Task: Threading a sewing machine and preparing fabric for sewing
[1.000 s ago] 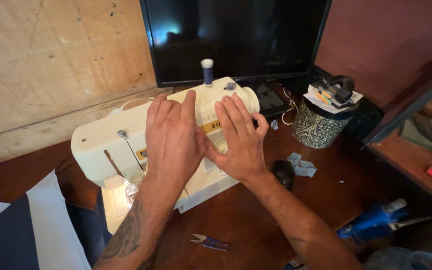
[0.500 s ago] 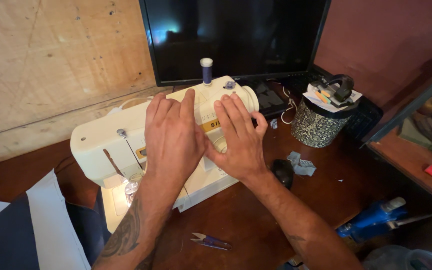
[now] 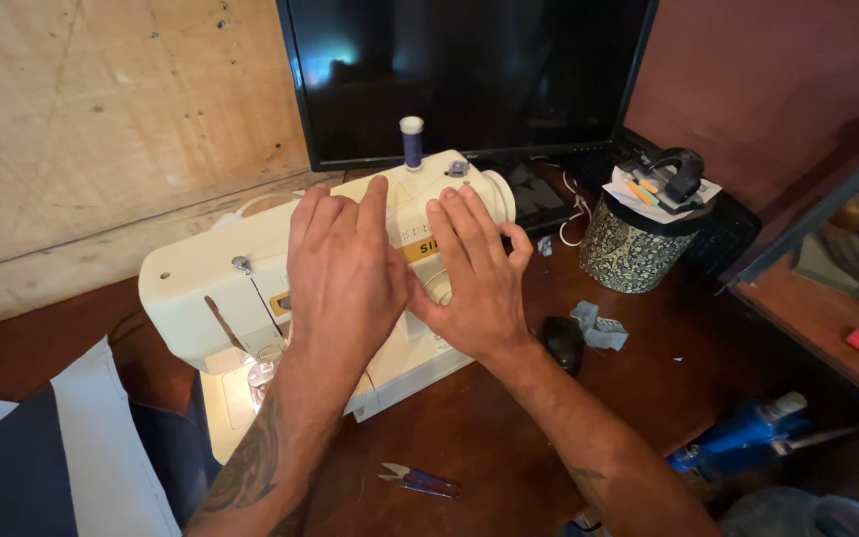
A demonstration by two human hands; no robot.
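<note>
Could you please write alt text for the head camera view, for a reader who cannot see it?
A person's left hand and right hand lie flat on a cream sewing machine on a brown table, before a dark monitor. Small snips lie nearby.

The single head camera looks steeply down, close above both hands. It faces forward toward the dark monitor (image 3: 469, 75) beyond them.

Plywood wall (image 3: 101, 119), dark wooden desk (image 3: 509, 428)
</note>
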